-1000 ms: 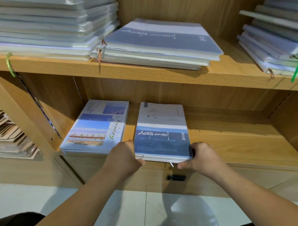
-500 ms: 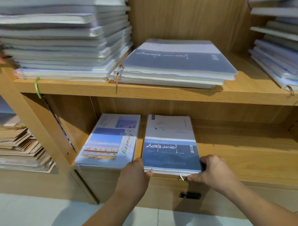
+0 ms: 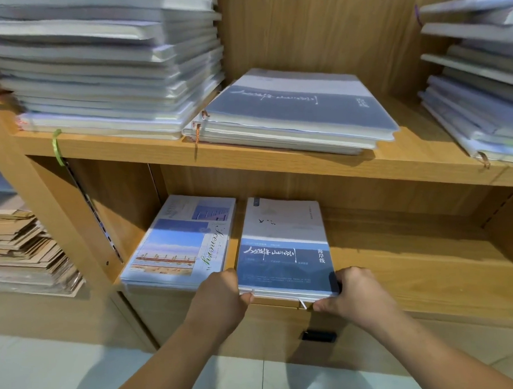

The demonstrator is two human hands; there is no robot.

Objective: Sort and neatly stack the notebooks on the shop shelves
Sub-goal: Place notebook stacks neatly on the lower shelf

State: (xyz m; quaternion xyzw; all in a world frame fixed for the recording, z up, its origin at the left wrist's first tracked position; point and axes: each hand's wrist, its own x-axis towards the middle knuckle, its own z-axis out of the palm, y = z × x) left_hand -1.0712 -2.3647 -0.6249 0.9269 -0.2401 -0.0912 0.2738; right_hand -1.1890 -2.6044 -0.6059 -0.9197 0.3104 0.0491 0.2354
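I see left hand (image 3: 221, 298) and right hand (image 3: 355, 293), fingers curled, clasping the blue notebook stack (image 3: 284, 249) on the lower shelf (image 3: 423, 263).

Small cover print on blue notebook stack (image 3: 284, 252) unreadable. Fingertips of left grip (image 3: 221, 296), right grip (image 3: 353, 293) hidden at its near corners. Above-left, tall pile (image 3: 103, 68) blurred, cut by top edge. Above-right, slanted pile (image 3: 480, 96) blurred, cut by right edge.

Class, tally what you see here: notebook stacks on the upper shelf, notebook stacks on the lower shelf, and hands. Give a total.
Upper-shelf notebook stacks: 3
Lower-shelf notebook stacks: 2
Hands: 2
Total: 7
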